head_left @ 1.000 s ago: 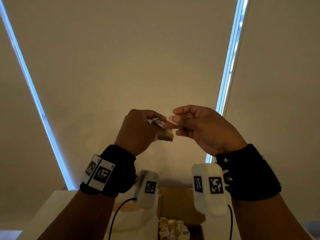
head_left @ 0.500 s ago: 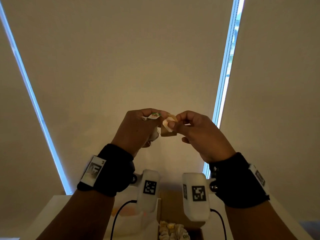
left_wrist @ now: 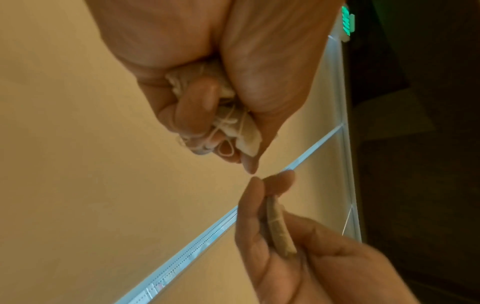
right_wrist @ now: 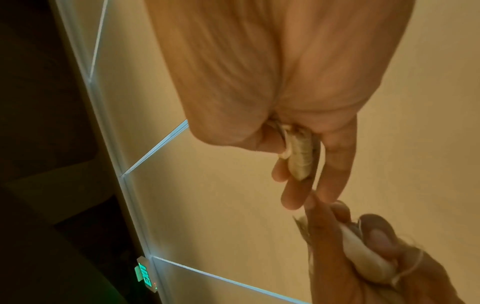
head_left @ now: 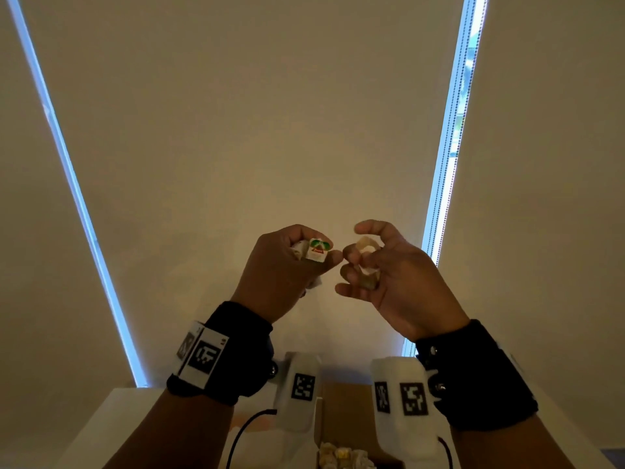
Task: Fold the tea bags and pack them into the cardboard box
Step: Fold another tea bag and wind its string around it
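Both hands are raised in front of a beige blind. My left hand (head_left: 318, 265) grips a bunch of white tea bags (left_wrist: 233, 125) with tangled strings, and a green, red and white paper tag (head_left: 318, 249) shows at its knuckles. Just to its right, my right hand (head_left: 358, 262) pinches one brownish folded tea bag (head_left: 367, 265) between thumb and fingers; the right wrist view shows this tea bag (right_wrist: 301, 158) edge-on. The fingertips of the two hands almost touch. Below, the open cardboard box (head_left: 345, 401) holds several folded tea bags (head_left: 345, 458).
A white table (head_left: 101, 431) lies under my forearms, with the box on it near the middle. A black cable (head_left: 243, 431) runs across the table left of the box. Bright window strips (head_left: 446, 164) border the blind.
The hands were joined on one tea bag; now they have drawn slightly apart, with the folded tea bag in the right hand alone and the tag turned up in the left.
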Motion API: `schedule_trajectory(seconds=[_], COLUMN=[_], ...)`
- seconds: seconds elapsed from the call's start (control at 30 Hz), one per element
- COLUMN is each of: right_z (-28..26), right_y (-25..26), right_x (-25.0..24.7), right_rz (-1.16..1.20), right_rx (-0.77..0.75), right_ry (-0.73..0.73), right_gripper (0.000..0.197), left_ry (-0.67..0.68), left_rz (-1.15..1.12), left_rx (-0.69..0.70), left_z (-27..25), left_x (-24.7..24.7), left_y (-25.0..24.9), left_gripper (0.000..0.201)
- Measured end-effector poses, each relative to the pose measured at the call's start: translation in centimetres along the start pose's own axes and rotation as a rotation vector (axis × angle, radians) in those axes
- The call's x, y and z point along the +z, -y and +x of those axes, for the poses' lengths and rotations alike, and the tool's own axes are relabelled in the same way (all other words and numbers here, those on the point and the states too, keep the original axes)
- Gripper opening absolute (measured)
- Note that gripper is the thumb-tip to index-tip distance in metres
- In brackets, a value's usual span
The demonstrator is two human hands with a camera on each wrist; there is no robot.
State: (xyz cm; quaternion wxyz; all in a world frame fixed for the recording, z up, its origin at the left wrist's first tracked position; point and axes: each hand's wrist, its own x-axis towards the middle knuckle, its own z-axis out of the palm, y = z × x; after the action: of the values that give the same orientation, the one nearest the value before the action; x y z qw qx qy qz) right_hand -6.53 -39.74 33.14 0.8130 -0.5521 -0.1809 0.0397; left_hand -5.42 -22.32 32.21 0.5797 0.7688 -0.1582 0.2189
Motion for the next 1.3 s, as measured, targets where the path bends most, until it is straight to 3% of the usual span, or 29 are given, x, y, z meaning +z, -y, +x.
schedule_trajectory(seconds=[0.13,0.23,0.27,0.37,0.5,0.67,0.8,0.9,1.13,1.3], right_z=[0.0,0.4,0.4,0.7,1.2,1.9,2.0,2.3,2.8,2.7], right_y=[0.4,0.4,0.3,-0.1,-0.1,0.9,1.7,1.6,2.4,3.3], right_x=[1.0,0.9,0.9,0.3,-0.3,-1.3,-1.4,-1.7,-3.0,-3.1], right_rz=[-0.319,-0.855,-0.91,-0.814,-0.731,-0.794,-0.973,-1.017,-0.985,-0.947], right_rx=[0.017,-0.105,-0.145,-0.171,-0.189,-0.233,-0.257,-0.281,-0.381,-0.373], right_ry=[-0.1,-0.093,-0.079,-0.06,-0.144,-0.139,-0.102,-0.139,-0.302,-0.268], right_gripper=[0.022,0.026,0.023,0.019,0.017,0.015,0.01,0.011,0.013,0.012], left_ry=[-0.007,-0.035,-0.043,-0.046,-0.022,-0.109,-0.128,-0.132,-0.048,-0.166], left_rz=[0.115,0.223,0.238,0.238,0.189,-0.01,0.072,0.106,0.214,0.464], left_rx=[0.114,0.167,0.178,0.202,0.143,0.023,0.056,0.111,0.016,0.007], left_z=[-0.2,-0.1,-0.1,-0.3,-0.5,0.1,0.8,1.0,0.6,0.8], left_x=[0.0,0.2,0.3,0.3,-0.1,-1.3,-2.3,-3.2,-4.5,-5.9], left_y=[0.0,0.1,0.2,0.2,0.0,0.6,0.5,0.0,1.2,2.4], left_gripper=[0.022,0.021,0.021,0.027,0.04,0.015,0.016,0.004,0.017,0.017])
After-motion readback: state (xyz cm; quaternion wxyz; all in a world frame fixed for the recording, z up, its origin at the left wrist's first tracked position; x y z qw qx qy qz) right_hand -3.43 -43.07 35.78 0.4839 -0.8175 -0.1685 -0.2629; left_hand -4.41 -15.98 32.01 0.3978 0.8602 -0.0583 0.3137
